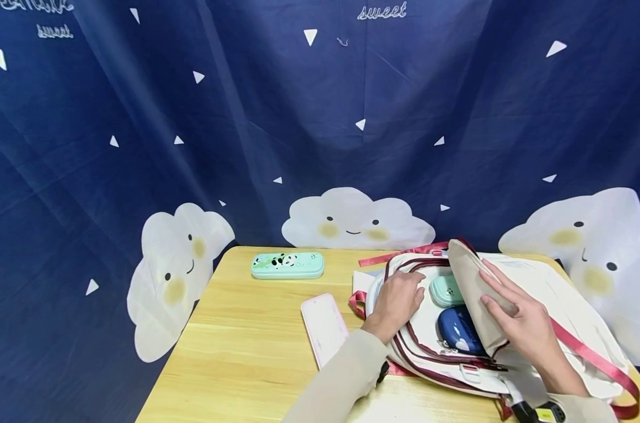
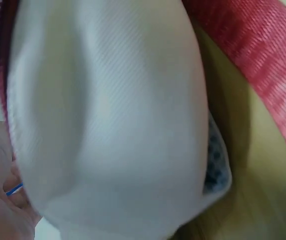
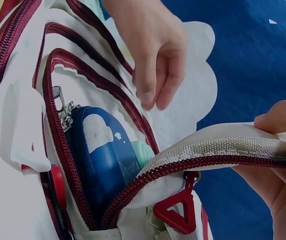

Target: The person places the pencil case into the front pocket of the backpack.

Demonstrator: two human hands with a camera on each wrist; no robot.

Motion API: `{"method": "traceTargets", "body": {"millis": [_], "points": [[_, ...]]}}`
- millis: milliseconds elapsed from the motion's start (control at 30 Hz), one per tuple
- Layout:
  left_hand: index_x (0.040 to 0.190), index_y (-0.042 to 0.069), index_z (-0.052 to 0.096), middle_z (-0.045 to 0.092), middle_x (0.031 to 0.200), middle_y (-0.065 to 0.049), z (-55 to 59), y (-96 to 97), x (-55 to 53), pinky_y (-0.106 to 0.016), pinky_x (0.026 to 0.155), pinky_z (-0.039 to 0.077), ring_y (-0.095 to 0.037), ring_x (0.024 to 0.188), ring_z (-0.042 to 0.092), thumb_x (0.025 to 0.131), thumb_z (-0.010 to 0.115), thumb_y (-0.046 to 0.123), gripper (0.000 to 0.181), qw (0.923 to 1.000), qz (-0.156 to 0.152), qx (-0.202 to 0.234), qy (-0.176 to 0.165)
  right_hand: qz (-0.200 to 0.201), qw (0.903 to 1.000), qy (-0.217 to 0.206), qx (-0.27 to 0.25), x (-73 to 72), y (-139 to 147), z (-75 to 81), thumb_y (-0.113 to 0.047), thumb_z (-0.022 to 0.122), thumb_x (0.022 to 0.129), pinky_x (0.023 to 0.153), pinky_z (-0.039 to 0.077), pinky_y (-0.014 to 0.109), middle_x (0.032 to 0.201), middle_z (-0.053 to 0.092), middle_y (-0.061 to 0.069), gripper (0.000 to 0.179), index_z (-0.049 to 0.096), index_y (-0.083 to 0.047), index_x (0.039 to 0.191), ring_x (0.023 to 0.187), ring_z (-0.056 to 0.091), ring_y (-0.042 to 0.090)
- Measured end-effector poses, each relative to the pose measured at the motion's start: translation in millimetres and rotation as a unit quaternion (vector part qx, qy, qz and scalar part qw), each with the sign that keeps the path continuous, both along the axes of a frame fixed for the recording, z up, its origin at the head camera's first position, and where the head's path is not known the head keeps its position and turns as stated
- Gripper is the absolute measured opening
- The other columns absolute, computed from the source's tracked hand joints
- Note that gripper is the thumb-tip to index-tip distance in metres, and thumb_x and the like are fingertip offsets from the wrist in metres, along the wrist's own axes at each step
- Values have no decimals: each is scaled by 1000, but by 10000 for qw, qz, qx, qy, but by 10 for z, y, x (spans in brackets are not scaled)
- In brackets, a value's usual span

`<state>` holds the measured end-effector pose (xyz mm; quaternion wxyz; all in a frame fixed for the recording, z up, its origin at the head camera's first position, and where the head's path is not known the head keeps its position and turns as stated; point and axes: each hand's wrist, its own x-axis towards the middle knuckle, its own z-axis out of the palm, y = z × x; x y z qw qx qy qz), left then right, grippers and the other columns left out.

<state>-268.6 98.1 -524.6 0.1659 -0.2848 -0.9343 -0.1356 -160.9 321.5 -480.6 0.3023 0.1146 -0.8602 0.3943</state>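
Observation:
A white backpack with dark red zips lies on the table, its front pocket unzipped. My right hand grips the pocket's flap and holds it raised, thumb on one side and fingers on the other in the right wrist view. Inside the pocket sit a small navy zip case with a white cloud patch and a small mint case, partly covered by the flap. My left hand is at the pocket's left edge, fingers loosely bent and pointing down beside the zip, with nothing seen in them.
A mint pencil case with pandas lies at the back of the wooden table. A flat pale pink rounded case lies left of the bag, partly behind my left sleeve. Red straps trail around the bag. A navy curtain hangs behind.

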Motion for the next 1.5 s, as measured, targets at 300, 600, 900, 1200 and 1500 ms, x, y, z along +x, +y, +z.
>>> {"method": "traceTargets", "body": {"millis": [300,600,900,1200,1500], "points": [[129,24,78,80,125,8,47,-188,98,-24,101,57,-13,114,73,101,77,33,30,9998,20,119,162,-7,9998,-179,-18,3,-12,9,10,78,92,111,30,-3,163,56,-11,59,69,-9,147,146,42,-19],[129,20,78,79,127,6,48,-418,197,-27,103,56,-15,114,72,100,79,39,34,9994,83,214,253,16,9999,-123,-24,-1,-19,18,11,78,91,112,30,-3,163,57,-11,59,70,-9,146,146,42,-19],[125,18,78,79,126,3,-4,-632,364,-30,98,59,-19,112,72,97,82,38,35,9974,246,582,338,8,9999,-118,1,1,-9,6,10,78,92,113,29,-3,163,55,-14,59,69,-9,147,147,41,-19],[122,16,80,79,126,0,-42,-835,502,-32,101,59,-20,114,72,95,84,35,33,9955,567,720,255,1,9999,-128,16,15,-12,3,10,78,92,113,29,-3,163,55,-15,59,69,-9,147,146,41,-19],[117,15,81,79,121,-4,-70,-1019,652,-34,101,58,-23,111,72,90,88,39,37,9950,605,518,598,37,10000,-56,-20,9,-4,-8,11,78,91,113,29,-2,163,56,-14,60,70,-8,146,146,42,-19]]}}
